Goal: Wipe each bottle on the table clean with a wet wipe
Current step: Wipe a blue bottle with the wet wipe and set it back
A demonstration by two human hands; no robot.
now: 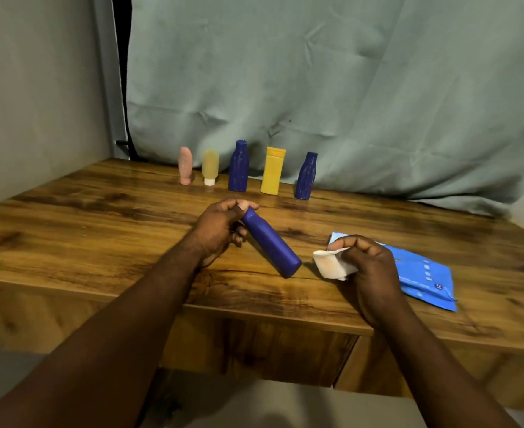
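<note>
My left hand (pixel 220 227) grips the top end of a smooth blue bottle (pixel 273 244), which slants down to the right with its base near the wooden table (pixel 100 230). A little to the right of that base, my right hand (pixel 369 264) holds a folded white wet wipe (pixel 331 264), apart from the bottle. At the back stand several more bottles in a row: a pink one (pixel 185 165), a pale yellow tube on a white cap (pixel 210 167), a ribbed blue one (pixel 238 166), a yellow one (pixel 273 170) and another ribbed blue one (pixel 307 176).
A blue wipe pack (pixel 424 273) lies flat on the table at the right, partly under my right hand. A grey-green curtain (pixel 347 88) hangs behind the bottle row. The table's front edge runs just below my hands.
</note>
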